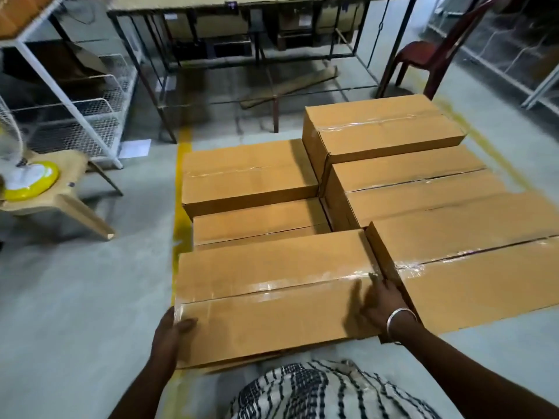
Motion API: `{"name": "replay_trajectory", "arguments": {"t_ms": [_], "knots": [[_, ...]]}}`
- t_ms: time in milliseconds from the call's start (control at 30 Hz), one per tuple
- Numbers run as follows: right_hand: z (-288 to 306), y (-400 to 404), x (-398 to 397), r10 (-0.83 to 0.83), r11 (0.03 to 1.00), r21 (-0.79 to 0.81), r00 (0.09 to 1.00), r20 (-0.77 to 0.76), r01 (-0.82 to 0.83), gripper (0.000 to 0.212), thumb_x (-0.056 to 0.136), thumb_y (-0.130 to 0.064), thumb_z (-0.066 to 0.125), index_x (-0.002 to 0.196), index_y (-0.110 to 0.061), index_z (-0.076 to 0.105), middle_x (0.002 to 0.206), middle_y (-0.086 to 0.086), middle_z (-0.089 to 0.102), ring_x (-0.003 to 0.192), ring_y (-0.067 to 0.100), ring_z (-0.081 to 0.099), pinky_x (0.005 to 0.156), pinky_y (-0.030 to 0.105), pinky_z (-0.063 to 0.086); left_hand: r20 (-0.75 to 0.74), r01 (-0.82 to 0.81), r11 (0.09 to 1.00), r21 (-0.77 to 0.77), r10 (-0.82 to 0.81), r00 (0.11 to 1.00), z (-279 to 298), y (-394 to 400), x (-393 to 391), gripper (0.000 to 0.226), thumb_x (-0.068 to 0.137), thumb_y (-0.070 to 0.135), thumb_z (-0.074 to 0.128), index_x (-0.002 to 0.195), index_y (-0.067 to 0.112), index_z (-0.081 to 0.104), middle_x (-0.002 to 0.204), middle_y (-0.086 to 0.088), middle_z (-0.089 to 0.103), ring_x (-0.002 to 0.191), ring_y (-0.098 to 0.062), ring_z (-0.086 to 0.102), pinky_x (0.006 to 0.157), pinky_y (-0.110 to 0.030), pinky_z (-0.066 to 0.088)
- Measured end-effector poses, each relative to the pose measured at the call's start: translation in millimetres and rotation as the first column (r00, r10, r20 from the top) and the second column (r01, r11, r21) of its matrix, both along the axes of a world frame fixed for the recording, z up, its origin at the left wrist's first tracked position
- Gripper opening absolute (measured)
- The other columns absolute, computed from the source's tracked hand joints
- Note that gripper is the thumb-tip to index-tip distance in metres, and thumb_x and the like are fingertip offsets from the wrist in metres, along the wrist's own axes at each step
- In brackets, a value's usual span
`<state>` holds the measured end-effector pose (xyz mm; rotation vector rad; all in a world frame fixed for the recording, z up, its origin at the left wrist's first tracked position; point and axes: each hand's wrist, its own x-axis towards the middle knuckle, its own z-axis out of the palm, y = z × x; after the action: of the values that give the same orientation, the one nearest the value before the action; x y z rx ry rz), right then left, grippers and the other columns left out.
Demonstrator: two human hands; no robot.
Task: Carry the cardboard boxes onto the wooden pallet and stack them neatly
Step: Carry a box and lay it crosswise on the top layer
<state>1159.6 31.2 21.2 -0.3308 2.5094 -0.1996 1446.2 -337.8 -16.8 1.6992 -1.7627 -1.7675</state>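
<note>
Several taped cardboard boxes lie stacked in two columns; the pallet beneath them is hidden. The nearest box [272,294] sits at the front left. My left hand [169,334] holds its left end, thumb on top and fingers out of sight down the side. My right hand [375,300] rests at the box's right end, fingers down in the gap beside the front right box [472,261]. Behind are a middle left box [260,222], a back left box [248,173], a middle right box [417,179] and a higher back right box [381,128].
A yellow floor line [181,182] runs along the stack's left side. A beige stool [60,189] carrying a fan stands at left, a white wire rack [75,116] behind it. A dark metal table frame [242,55] and a red plastic chair [423,52] stand beyond.
</note>
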Motion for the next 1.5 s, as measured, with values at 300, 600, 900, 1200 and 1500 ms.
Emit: {"name": "replay_trajectory", "arguments": {"t_ms": [300, 600, 900, 1200, 1500], "knots": [[6, 15, 24, 0.084, 0.983, 0.181, 0.939, -0.334, -0.023, 0.092, 0.071, -0.046, 0.074, 0.147, -0.034, 0.024, 0.161, 0.011, 0.009, 0.145, 0.033, 0.023, 0.115, 0.052, 0.029, 0.183, 0.211, 0.976, -0.059, -0.198, 0.963, -58, -15, 22, 0.106, 0.053, 0.08, 0.065, 0.144, 0.035, 0.035, 0.143, -0.004, 0.052, 0.125, -0.032, 0.053, 0.104, -0.055, 0.042], [4, 27, 3, -0.194, 0.966, 0.143, 0.969, -0.155, 0.217, 0.113, 0.077, -0.023, 0.076, 0.154, -0.032, -0.006, 0.163, 0.005, -0.012, 0.15, 0.037, -0.003, 0.115, 0.064, 0.018, 0.263, 0.179, 0.982, -0.055, -0.158, 0.952, -39, 7, 26, 0.077, 0.075, 0.073, 0.062, 0.135, 0.027, 0.05, 0.131, -0.008, 0.061, 0.116, -0.037, 0.058, 0.102, -0.054, 0.044], [4, 30, 0, -0.116, 0.966, 0.217, 0.985, -0.129, 0.142, 0.123, 0.073, -0.024, 0.08, 0.154, -0.025, -0.012, 0.163, 0.006, -0.016, 0.15, 0.038, -0.005, 0.114, 0.061, 0.02, 0.29, 0.207, 0.974, -0.094, -0.172, 0.941, -30, 19, 26, 0.069, 0.089, 0.057, 0.058, 0.144, 0.021, 0.038, 0.14, -0.016, 0.052, 0.124, -0.042, 0.051, 0.105, -0.052, 0.041], [-4, 28, 8, -0.072, 0.962, 0.252, 0.986, -0.149, 0.108, 0.132, 0.069, -0.025, 0.08, 0.15, -0.02, -0.023, 0.16, 0.013, -0.022, 0.148, 0.044, -0.007, 0.113, 0.063, 0.021, 0.309, 0.196, 0.971, -0.139, -0.146, 0.94, -24, 25, 28, 0.063, 0.091, 0.052, 0.059, 0.14, 0.015, 0.044, 0.136, -0.017, 0.056, 0.122, -0.042, 0.052, 0.103, -0.05, 0.041], [1, 30, -1, 0.087, 0.948, 0.317, 0.983, -0.161, -0.032, 0.11, 0.079, -0.029, 0.067, 0.153, -0.008, -0.012, 0.159, 0.027, -0.007, 0.142, 0.056, 0.008, 0.105, 0.068, 0.032, 0.347, 0.038, 0.977, -0.212, 0.039, 0.937, -1, 77, 34, 0.063, 0.088, 0.034, 0.068, 0.138, 0.006, 0.044, 0.133, -0.022, 0.055, 0.118, -0.043, 0.053, 0.093, -0.046, 0.041]]}}
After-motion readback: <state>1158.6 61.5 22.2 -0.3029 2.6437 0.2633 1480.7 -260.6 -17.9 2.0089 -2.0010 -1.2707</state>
